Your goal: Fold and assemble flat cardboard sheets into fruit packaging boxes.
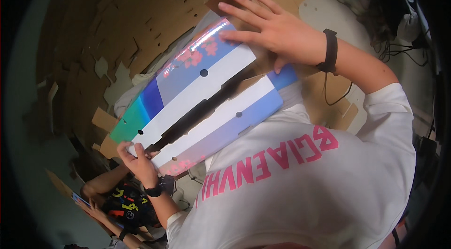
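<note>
A flattened printed cardboard box [206, 94] lies across my lap, with blue, white and teal bands, pink flower prints and small round holes. A dark gap runs between its two long flaps. My right hand [275, 30], with a black wristband, lies flat with spread fingers on the box's far upper end. My left hand [137, 159], wearing a black watch, pinches the lower left end of the near flap. My white shirt with pink letters [300, 188] fills the lower right.
Brown cardboard sheets and cut-outs [141, 19] cover the floor beyond the box. Another person [124, 206] in a dark printed shirt sits at the lower left, holding a flat piece. Black cables [399, 51] trail at the right.
</note>
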`<state>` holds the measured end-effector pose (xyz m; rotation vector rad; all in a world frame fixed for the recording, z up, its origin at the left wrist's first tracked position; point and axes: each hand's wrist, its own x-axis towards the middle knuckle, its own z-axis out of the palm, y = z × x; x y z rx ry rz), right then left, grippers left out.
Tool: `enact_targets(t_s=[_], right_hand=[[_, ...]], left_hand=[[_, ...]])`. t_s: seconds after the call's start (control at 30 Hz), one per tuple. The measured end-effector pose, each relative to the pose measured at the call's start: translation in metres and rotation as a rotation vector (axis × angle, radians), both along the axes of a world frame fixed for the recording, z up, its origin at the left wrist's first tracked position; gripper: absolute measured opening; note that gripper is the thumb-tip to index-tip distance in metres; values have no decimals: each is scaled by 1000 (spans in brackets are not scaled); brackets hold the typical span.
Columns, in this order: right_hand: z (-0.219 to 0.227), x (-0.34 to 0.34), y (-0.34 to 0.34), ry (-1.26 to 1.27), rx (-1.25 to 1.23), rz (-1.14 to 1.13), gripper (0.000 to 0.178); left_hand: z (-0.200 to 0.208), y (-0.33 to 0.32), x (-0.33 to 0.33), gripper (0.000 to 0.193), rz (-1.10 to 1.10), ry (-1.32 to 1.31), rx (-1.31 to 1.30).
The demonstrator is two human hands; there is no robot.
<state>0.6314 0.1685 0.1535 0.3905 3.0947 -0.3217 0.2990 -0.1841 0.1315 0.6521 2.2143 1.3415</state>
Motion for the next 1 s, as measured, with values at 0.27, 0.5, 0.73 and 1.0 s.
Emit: enact_targets(t_s=[0.27,0.5,0.73,1.0], right_hand=[[-8,8,-18,68,-204,51,126],[12,5,4,36,-170,79,129],[2,-23,76,499,290,49,34],[-39,11,82,392,-373,47,33]], left_hand=[[-2,1,2,21,31,30,-16],[0,0,2,19,21,25,-4],[3,1,1,22,33,-25,19],[5,4,6,23,71,14,-18]])
